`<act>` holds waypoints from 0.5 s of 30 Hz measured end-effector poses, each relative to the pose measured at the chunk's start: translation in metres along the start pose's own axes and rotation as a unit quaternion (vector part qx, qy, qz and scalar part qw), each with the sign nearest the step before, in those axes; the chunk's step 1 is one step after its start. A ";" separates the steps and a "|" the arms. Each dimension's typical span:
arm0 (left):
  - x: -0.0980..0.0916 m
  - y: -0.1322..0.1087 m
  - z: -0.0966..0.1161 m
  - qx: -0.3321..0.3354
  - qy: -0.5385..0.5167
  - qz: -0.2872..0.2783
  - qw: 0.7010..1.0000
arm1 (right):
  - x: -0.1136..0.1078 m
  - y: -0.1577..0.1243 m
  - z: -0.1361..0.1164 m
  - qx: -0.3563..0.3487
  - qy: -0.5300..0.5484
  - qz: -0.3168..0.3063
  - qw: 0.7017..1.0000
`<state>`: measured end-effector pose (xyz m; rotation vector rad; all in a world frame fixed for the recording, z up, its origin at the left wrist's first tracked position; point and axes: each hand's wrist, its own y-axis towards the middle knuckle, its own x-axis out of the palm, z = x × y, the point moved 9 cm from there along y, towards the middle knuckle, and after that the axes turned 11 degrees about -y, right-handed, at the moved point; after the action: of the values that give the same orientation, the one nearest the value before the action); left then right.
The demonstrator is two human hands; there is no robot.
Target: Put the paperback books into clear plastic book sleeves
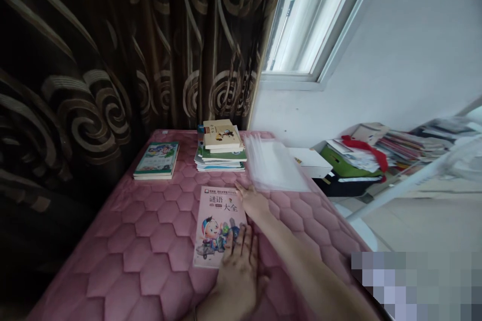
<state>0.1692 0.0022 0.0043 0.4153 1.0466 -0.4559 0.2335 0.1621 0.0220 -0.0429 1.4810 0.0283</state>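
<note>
A pink book (pixel 214 215) with a cartoon child on its cover lies flat on the pink quilted surface (pixel 150 261). My left hand (pixel 239 261) rests with spread fingers over the book's lower right corner. Beyond it, my right hand (pixel 250 200) is near the upper right corner of the book, its fingers stretched out and slightly blurred. Whether its fingertips touch the cover is hard to tell. Clear plastic sheets (pixel 276 163), smeared by motion at their left side, lie just past my right hand.
A stack of books (pixel 222 148) stands at the back middle, and green-covered books (pixel 156 160) lie at the back left. A white box (pixel 311 160) and piled papers (pixel 361 155) are at the right. Dark curtains (pixel 169 50) hang behind.
</note>
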 end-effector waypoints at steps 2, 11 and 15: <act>-0.002 -0.001 0.001 -0.003 -0.015 0.000 1.000 | -0.011 -0.008 -0.011 -0.028 -0.024 0.034 0.999; 0.017 0.003 -0.003 -0.026 -0.004 -0.023 0.999 | -0.018 -0.065 -0.100 -0.478 0.056 0.013 0.876; 0.018 0.005 -0.001 -0.022 0.006 -0.026 0.999 | -0.011 -0.027 -0.112 -0.429 0.046 -0.013 0.902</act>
<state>0.1793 0.0042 -0.0119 0.3526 1.0783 -0.4758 0.1225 0.1306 0.0234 -0.7866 1.4600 0.6665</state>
